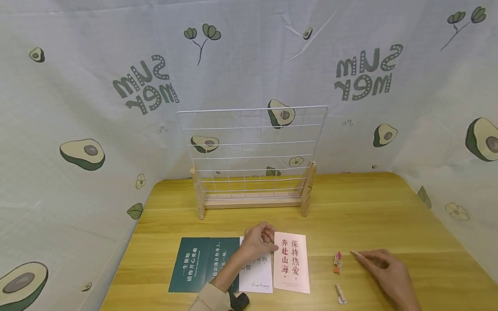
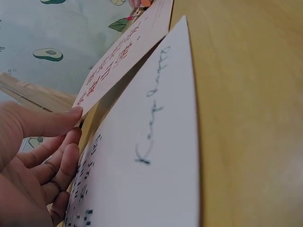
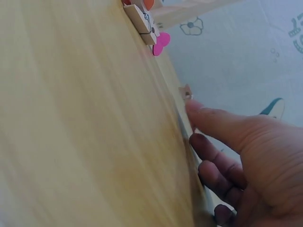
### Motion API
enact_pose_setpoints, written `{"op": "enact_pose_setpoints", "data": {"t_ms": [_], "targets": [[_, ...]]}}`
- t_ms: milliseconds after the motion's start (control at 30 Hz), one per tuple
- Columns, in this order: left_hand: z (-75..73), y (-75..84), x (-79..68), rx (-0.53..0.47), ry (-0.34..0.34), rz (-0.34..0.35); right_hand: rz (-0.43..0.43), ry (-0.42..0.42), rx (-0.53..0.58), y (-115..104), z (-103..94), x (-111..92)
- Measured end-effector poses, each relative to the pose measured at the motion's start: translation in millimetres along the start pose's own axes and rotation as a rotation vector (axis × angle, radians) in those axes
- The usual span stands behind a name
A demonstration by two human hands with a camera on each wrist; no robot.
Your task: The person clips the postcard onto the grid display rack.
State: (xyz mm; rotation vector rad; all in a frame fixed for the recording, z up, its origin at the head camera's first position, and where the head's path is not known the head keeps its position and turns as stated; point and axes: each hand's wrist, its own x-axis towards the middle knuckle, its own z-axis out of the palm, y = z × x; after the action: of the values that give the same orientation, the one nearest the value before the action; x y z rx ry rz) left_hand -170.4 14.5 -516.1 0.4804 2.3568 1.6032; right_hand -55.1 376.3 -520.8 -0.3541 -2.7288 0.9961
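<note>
My left hand (image 1: pixel 256 242) pinches the upper left corner of a pink card (image 1: pixel 292 270) with red writing. In the left wrist view, thumb and fingers meet at that corner, and the card's near edge is raised off the table. Beneath the left hand lies a white card (image 1: pixel 256 278) with dark writing, partly hidden. At the right, my right hand (image 1: pixel 389 273) pinches a small wooden clothespin (image 3: pixel 186 91) between thumb and index finger, close to the tabletop. Several more clothespins (image 1: pixel 337 263), some with pink and orange decorations, lie between the pink card and the right hand.
A white wire grid (image 1: pixel 253 157) stands upright in a wooden base (image 1: pixel 253 202) behind the cards. Two dark green cards (image 1: pixel 188 265) lie at the left. One separate clothespin (image 1: pixel 340 294) lies nearer the front. An avocado-print cloth (image 1: pixel 249 65) hangs behind the wooden table (image 1: pixel 365 203).
</note>
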Motion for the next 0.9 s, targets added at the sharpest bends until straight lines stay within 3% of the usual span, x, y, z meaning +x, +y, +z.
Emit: {"op": "enact_pose_setpoints", "data": {"t_ms": [200, 367, 633, 900], "targets": [[-3.9, -2.3, 2.2, -0.09, -0.012, 0.021, 0.164, -0.024, 0.113, 0, -0.4, 1], [-9.5, -1.1, 3.2, -0.18, 0.028, 0.015, 0.233, -0.018, 0.261, -5, -1.8, 1], [-19.2, 0.6, 0.2, -0.273, 0.088, -0.013, 0.242, -0.066, 0.684, -13, 2.3, 1], [-32.2, -3.3, -5.8, -0.281, 0.122, -0.013, 0.266, -0.19, 0.737, -13, 6.6, 5]]}}
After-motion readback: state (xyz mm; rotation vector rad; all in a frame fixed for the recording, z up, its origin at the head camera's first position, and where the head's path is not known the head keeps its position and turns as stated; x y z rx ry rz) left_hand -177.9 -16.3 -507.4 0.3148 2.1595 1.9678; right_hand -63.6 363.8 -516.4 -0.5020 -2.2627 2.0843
